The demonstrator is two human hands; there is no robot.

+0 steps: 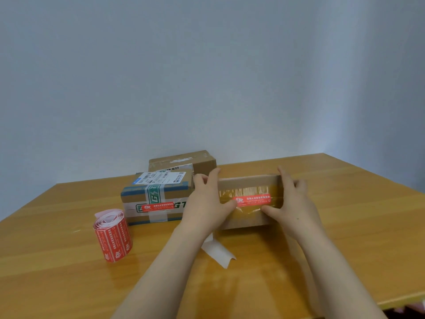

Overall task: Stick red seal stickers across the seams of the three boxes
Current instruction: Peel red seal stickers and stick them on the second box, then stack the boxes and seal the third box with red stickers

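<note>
**Sealing the near box (250, 180)**

Grips it with left hand (207, 200) and right hand (296, 201), fingers curled round its ends, thumbs pressing the red seal sticker (253, 200) across its taped seam. Sticker roll (113, 236) upright on table (345, 238), leftward.

Pale grey-blue wall (207, 65), glossy wooden table (345, 226), soft even light
</note>
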